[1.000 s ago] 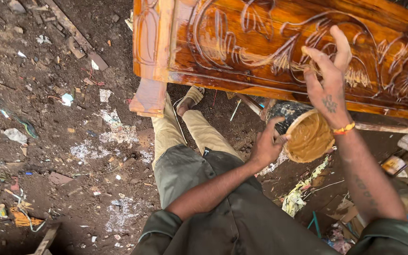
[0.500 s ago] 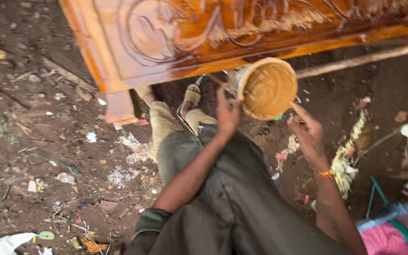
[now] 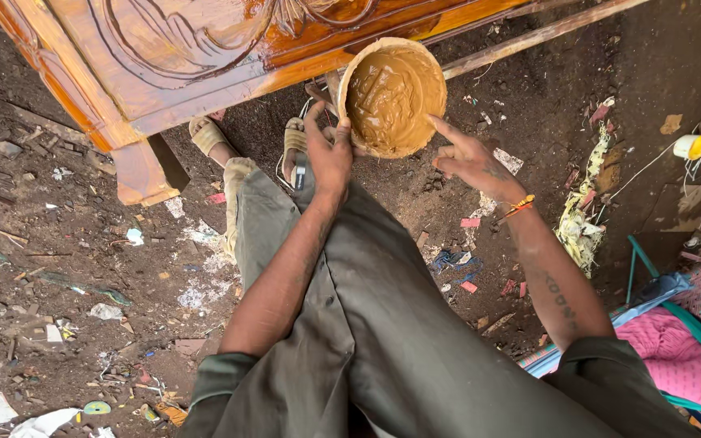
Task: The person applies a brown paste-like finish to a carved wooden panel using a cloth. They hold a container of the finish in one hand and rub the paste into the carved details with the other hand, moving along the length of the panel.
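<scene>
Bowl [image 3: 393, 96] of thick tan paste sits higher and more central in view than half a second ago, its mouth turned fully toward the camera so the smeared surface shows. The left hand [image 3: 328, 154] grips it by the near rim, thumb and fingers clamped on the edge, much as before. The right hand [image 3: 470, 159] has come up from lower right and now hovers just beside the bowl's right rim, index finger extended toward the paste and the other fingers loosely curled, holding nothing; an orange thread band [image 3: 519, 206] circles its wrist. The carved wooden panel [image 3: 204, 49] has slid toward the upper left, its corner leg [image 3: 146, 169] resting on the littered dirt ground [image 3: 66, 268]. Sandalled feet [image 3: 208, 134] show below the panel, and pink cloth [image 3: 679, 357] lies at lower right
</scene>
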A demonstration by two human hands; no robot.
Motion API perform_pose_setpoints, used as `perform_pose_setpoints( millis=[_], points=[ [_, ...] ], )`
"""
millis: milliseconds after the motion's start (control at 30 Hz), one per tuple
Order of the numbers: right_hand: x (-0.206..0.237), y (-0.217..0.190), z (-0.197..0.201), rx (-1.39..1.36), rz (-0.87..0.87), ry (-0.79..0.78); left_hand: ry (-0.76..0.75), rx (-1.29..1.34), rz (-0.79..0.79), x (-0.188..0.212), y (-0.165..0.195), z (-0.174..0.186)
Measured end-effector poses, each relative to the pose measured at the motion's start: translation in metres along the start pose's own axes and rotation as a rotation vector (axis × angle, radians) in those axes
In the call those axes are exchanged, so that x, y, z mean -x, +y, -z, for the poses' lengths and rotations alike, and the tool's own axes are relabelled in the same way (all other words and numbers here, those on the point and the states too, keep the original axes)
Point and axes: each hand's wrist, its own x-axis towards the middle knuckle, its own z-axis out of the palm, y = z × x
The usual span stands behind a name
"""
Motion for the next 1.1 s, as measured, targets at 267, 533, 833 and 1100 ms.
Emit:
perform_pose_setpoints(
  millis=[267,533,833,1100],
  points=[
    [0.012,-0.016,-0.009,0.889,-0.175,0.043,0.087,-0.001,0.021,0.005,0.007,-0.007],
    [0.027,-0.035,-0.001,1.13,-0.172,0.137,0.067,0.015,0.067,0.006,0.015,-0.005],
    [-0.014,-0.011,0.017,0.26,0.075,0.004,0.058,-0.078,0.069,0.005,0.025,-0.007],
    [0.002,-0.025,0.031,0.686,0.005,0.132,0.045,-0.056,0.001,0.005,0.022,-0.007]
  ],
)
